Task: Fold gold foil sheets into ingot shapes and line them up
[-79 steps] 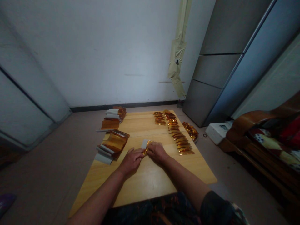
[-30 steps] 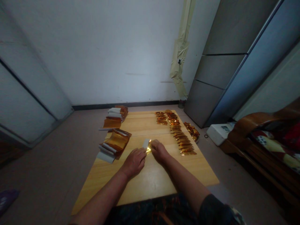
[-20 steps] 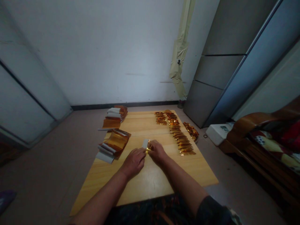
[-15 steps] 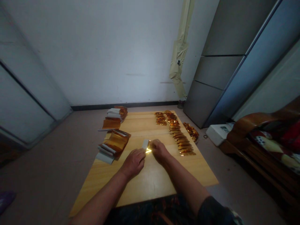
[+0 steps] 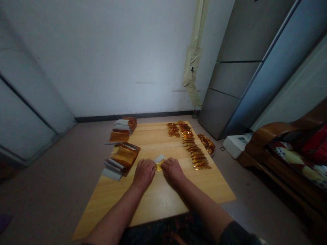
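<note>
Between my two hands is a small sheet of shiny gold foil paper (image 5: 158, 166), partly folded, with a pale grey flap showing at its far side. My left hand (image 5: 144, 172) grips its left end with curled fingers. At the right end, my right hand (image 5: 173, 170) is closed on the same sheet, knuckles up. Both hands rest low over the wooden table (image 5: 163, 199). My fingertips are partly hidden. Left of my left hand lies a loose stack of gold foil paper sheets (image 5: 125, 156) with grey-white backs.
Another stack of foil sheets (image 5: 119, 136) lies at the far left edge. Folded gold pieces (image 5: 195, 149) overlap in a row along the right side, beside a shorter row (image 5: 173, 130). A heaped container of gold pieces (image 5: 206, 143) stands on the floor, near a wooden bench (image 5: 255, 144).
My hands have come level on either side of the foil sheet, the left moving slightly up and the right down. The sheet looks more folded, and its grey flap has tilted.
</note>
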Tool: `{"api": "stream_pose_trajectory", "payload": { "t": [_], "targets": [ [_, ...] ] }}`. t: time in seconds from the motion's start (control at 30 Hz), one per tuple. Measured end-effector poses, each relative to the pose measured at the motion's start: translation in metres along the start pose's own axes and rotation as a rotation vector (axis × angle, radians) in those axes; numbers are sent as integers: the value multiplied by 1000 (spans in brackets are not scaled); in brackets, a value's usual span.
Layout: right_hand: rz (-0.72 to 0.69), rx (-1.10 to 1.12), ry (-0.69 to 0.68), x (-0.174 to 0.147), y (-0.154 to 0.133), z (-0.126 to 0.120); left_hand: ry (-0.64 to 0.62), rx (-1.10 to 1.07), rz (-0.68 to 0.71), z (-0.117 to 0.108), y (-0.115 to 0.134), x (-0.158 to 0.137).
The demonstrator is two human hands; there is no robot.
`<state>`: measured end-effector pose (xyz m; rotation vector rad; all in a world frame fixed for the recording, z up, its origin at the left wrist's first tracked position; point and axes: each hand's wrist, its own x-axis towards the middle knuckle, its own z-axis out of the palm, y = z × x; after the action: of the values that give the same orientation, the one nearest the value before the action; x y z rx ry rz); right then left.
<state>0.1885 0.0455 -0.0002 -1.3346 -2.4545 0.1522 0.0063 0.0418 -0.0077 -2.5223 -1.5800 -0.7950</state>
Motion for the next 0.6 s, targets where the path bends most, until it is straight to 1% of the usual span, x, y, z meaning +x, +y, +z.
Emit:
{"api": "stream_pose_trajectory", "payload": {
  "t": [0.13, 0.23, 0.4, 0.6],
  "targets": [
    [-35, 30, 24, -10, -3, 6, 40, 71, -44, 1, -4, -1],
    [-54, 65, 43, -13, -1, 10, 21, 116, -52, 1, -5, -4],
    [-64, 121, 72, -9, 4, 12, -25, 114, -29, 2, -4, -9],
    [-88, 78, 21, -7, 6, 7, -27, 97, 38, 2, -2, -12]
  ]
}}
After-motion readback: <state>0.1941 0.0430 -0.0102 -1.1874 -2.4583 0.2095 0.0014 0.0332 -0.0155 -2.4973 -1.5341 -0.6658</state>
